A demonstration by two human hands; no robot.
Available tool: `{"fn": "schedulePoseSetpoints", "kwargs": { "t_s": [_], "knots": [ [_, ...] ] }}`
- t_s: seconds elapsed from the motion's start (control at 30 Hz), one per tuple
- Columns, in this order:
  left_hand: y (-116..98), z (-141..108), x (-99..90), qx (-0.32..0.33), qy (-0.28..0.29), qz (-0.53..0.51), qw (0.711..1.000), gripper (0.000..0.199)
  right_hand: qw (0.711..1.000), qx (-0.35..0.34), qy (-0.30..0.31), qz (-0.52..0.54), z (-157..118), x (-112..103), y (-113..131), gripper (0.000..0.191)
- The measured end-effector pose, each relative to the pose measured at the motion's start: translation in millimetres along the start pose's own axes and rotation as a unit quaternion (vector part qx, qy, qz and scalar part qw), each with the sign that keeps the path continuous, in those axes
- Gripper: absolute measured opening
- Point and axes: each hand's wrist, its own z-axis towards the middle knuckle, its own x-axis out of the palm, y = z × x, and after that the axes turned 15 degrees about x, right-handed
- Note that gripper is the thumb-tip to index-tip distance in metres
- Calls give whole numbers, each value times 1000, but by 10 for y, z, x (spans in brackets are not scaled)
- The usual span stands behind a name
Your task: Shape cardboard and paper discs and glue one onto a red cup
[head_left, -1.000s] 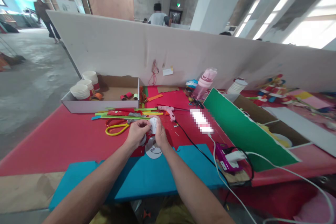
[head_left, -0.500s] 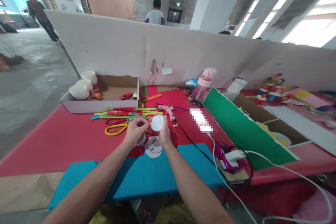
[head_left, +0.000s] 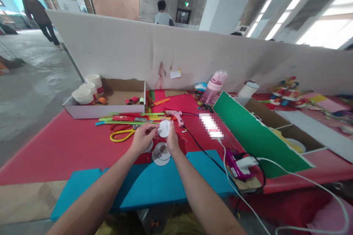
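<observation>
A small white paper disc (head_left: pixel 164 128) is held up between both hands above the red table cover. My right hand (head_left: pixel 172 141) grips its right edge, fingers closed on it. At the disc's left edge, my left hand (head_left: pixel 143 136) has its thumb and fingertips pressed together; whether they pinch the rim is too small to tell. Beneath the hands lies a larger white disc with printing (head_left: pixel 160 156), and another white round piece (head_left: pixel 149 147) is partly hidden by my left hand. A pink glue gun (head_left: pixel 176 116) rests just behind the disc.
Yellow-handled scissors (head_left: pixel 121 135) and coloured strips (head_left: pixel 129 118) lie left. Behind them stands a box (head_left: pixel 104 111) with paper cups (head_left: pixel 83 96). A pink bottle (head_left: pixel 214 86), a green-sided box (head_left: pixel 256 136) and a purple power strip (head_left: pixel 237 165) with cables are at right. People appear beyond the partition (head_left: pixel 124 47).
The held disc has shifted very slightly left and down, still between both hands. In the background, the person at far left has moved a little, and the one behind the partition has turned slightly.
</observation>
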Motion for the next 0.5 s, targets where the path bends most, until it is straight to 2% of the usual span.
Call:
{"fn": "schedulePoseSetpoints", "kwargs": {
  "t_s": [0.13, 0.33, 0.5],
  "knots": [
    [-5, 14, 11, -22, -8, -5, 1000, 15, 997, -21, 19, -70, -78, 14, 91, 54],
    [-38, 22, 22, -118, -4, -65, 991, 17, 971, -136, 36, -193, -160, 46, 204, 38],
    [6, -5, 56, -187, -20, -151, 970, 25, 964, -145, 57, -215, -179, 69, 182, 30]
  ]
}}
